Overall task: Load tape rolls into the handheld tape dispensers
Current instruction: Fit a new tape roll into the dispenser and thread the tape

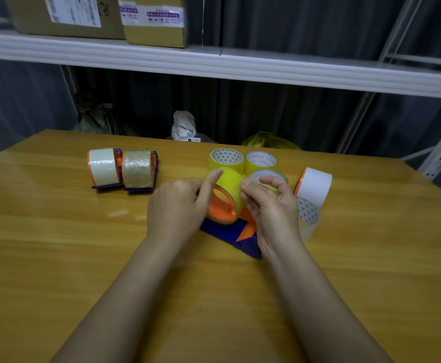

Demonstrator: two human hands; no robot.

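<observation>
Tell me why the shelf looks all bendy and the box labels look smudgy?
Head view: the wide-angle lens bows the white shelf near the top edge; the cardboard box labels are blurred, too soft to read. The light is dim, with soft glare patches on the wooden table. The yellow tape roll between the left hand and the right hand shows fairly clearly.

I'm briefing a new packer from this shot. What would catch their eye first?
Both hands at the table's centre: the left hand and right hand work a yellow tape roll on a blue-and-orange dispenser. Two loaded dispensers stand back left; spare rolls cluster behind the hands.
</observation>
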